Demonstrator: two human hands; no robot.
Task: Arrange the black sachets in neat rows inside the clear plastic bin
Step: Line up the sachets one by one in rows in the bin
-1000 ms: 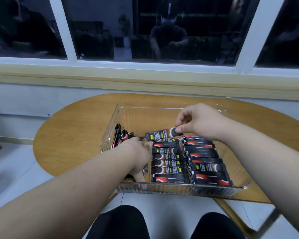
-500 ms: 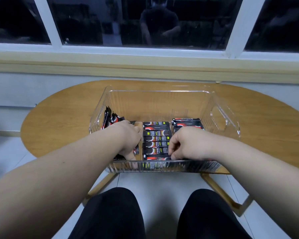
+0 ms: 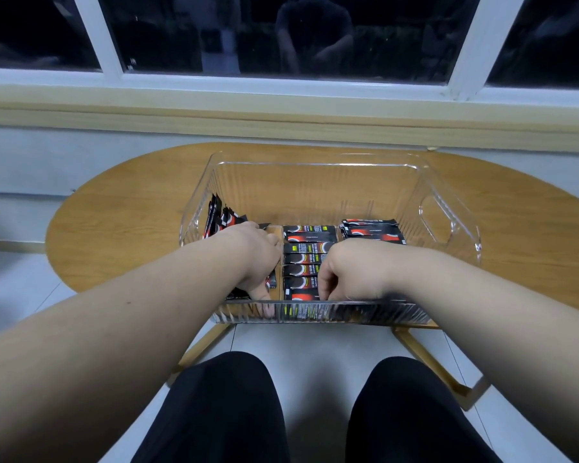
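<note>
Clear bin [image 3: 448, 228], on table [image 3: 121, 208]: black sachets [image 3: 306, 248] in rows.
R hand [image 3: 355, 272]: sachet held aloft 1 s ago now down at mid row's near end, fingers curled, pinching it; placement nrly done.
L hand [image 3: 254, 255]: in left pile [image 3: 214, 215], grip can't tell.

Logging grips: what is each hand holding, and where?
The right hand pinches the nearest sachet of the middle row at its right end. The left hand is among the left sachets; its hold is hidden.

Clear bin [image 3: 315, 163] on wooden table [image 3: 124, 215]. Left hand [image 3: 254, 259] curled down on loose sachets [image 3: 223, 217]. Right hand [image 3: 351, 272] pinches nearest sachet [image 3: 303, 297] of middle row [image 3: 310, 248] between hands. Stacked row [image 3: 371, 230] just beyond right hand.
</note>
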